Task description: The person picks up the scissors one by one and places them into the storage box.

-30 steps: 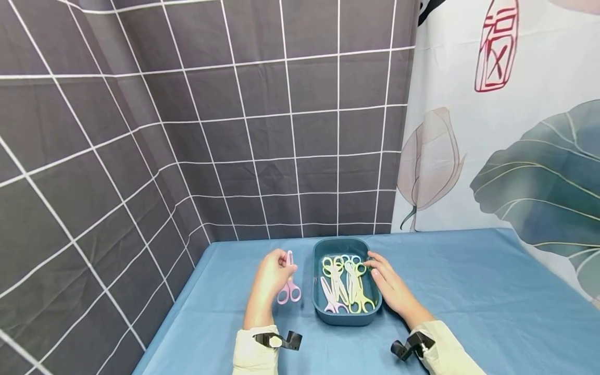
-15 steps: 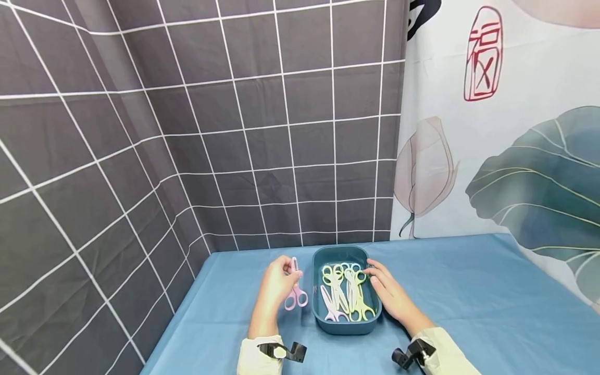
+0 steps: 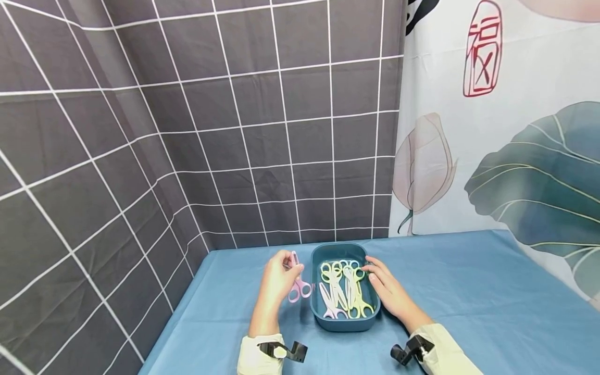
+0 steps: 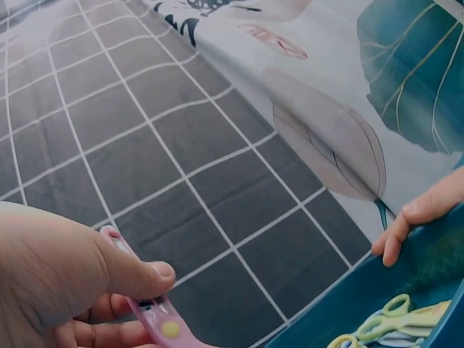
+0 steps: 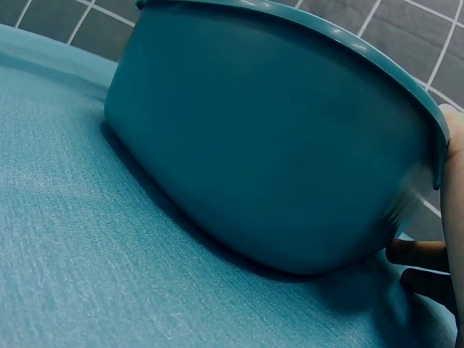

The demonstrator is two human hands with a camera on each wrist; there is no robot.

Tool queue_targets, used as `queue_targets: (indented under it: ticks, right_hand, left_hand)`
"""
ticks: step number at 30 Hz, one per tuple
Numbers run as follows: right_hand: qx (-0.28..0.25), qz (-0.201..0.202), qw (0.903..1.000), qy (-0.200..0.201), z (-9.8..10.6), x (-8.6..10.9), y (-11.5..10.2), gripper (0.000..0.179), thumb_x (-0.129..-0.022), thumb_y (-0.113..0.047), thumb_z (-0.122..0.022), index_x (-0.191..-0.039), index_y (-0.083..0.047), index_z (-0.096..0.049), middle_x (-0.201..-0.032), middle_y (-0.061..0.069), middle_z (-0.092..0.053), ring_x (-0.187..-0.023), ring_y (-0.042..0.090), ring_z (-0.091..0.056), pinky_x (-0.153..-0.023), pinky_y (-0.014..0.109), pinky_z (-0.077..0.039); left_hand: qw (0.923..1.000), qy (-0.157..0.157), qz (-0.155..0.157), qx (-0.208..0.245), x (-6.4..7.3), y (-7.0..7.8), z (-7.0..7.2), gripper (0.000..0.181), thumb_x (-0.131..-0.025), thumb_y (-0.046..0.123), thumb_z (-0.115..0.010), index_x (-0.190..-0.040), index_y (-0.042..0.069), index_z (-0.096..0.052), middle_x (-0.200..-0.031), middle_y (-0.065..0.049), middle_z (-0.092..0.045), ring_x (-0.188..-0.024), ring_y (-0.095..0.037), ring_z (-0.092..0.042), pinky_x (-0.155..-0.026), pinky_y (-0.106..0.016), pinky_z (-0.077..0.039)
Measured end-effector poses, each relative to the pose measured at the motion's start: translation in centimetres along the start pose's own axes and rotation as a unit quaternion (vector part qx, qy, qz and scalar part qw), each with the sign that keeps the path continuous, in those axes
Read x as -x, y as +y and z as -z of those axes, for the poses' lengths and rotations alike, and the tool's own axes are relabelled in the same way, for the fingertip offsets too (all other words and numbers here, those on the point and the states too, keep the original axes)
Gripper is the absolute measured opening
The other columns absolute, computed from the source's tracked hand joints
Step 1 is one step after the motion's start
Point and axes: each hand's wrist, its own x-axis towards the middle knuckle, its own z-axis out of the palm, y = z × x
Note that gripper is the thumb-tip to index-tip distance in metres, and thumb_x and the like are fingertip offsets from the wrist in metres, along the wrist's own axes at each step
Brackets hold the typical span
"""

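Observation:
My left hand (image 3: pixel 275 281) pinches a pair of pink scissors (image 3: pixel 300 290) by the blade end, with its two finger loops hanging toward the bin. In the left wrist view, the thumb lies over the pink scissors (image 4: pixel 172 330) near a yellow pivot. To the right stands a dark teal plastic bin (image 3: pixel 345 325) holding several pastel scissors, among them yellow-green scissors (image 3: pixel 360 304) and lilac scissors (image 3: pixel 330 304). The fingers of my right hand (image 3: pixel 391 291) hook over the bin's right rim. The right wrist view shows the outer bin wall (image 5: pixel 268 138), with fingertips (image 5: pixel 420 255) low beside it.
A blue cloth (image 3: pixel 469 297) covers the table. Behind and at the left hangs a dark grey curtain (image 3: pixel 262 140) with white grid lines. A white curtain with leaf prints (image 3: pixel 426 172) hangs at the back right. Wrist cameras (image 3: pixel 296 352) are strapped over both sleeves.
My left hand has shifted slightly right with the pink scissors, whose loops have swung toward the bin. My right hand stays at the rim. The head view has tilted a little.

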Motion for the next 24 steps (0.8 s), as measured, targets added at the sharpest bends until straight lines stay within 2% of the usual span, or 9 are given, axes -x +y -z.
queue_targets:
  ticks: [4,10,16,19,24]
  right_hand:
    - [-0.002,0.001,1.0,0.0,0.0,0.0,0.0,0.029,-0.107,-0.008,-0.043,-0.127,-0.004,-0.063,-0.154,0.02,-0.04,-0.139,0.047,-0.039,-0.106,0.067,-0.033]
    - [0.005,0.001,1.0,0.0,0.0,-0.1,0.1,0.03,-0.108,-0.011,-0.042,-0.127,-0.005,-0.063,-0.155,0.018,-0.04,-0.139,0.046,-0.04,-0.106,0.066,-0.034]
    - [0.005,0.004,1.0,-0.003,-0.1,-0.1,0.1,0.031,-0.108,-0.013,-0.041,-0.128,-0.003,-0.063,-0.154,0.021,-0.04,-0.138,0.046,-0.04,-0.106,0.066,-0.034]
    - [0.002,0.004,1.0,-0.007,0.0,-0.1,0.1,0.032,-0.109,-0.014,-0.04,-0.129,-0.002,-0.062,-0.154,0.022,-0.039,-0.138,0.047,-0.04,-0.106,0.067,-0.034]
    - [0.0,0.002,1.0,-0.009,0.1,-0.1,0.1,0.031,-0.108,-0.011,-0.04,-0.129,-0.002,-0.062,-0.155,0.022,-0.039,-0.138,0.048,-0.039,-0.105,0.069,-0.034]
  left_hand:
    - [0.9999,0.0,-0.003,0.015,0.1,0.5,-0.1,0.013,-0.085,0.005,-0.076,-0.093,0.004,-0.065,-0.08,-0.005,-0.06,-0.069,-0.015,-0.059,-0.06,-0.027,-0.053]
    - [0.9982,-0.032,-0.017,0.047,0.2,0.9,-0.9,0.014,-0.085,0.001,-0.075,-0.093,0.001,-0.063,-0.079,-0.006,-0.059,-0.065,-0.012,-0.058,-0.056,-0.024,-0.053]
    - [0.9941,-0.067,0.003,0.086,0.2,0.7,-2.1,0.016,-0.085,-0.003,-0.074,-0.095,-0.003,-0.062,-0.08,-0.007,-0.058,-0.062,-0.013,-0.061,-0.056,-0.028,-0.058]
    - [0.9925,-0.073,0.013,0.098,0.2,0.7,-2.2,0.016,-0.085,-0.003,-0.074,-0.096,-0.003,-0.062,-0.08,-0.007,-0.057,-0.061,-0.012,-0.062,-0.056,-0.029,-0.059]
    - [0.9901,-0.082,0.01,0.114,0.2,0.9,-2.5,0.015,-0.085,-0.004,-0.074,-0.095,-0.004,-0.062,-0.079,-0.007,-0.057,-0.061,-0.012,-0.062,-0.057,-0.029,-0.059]
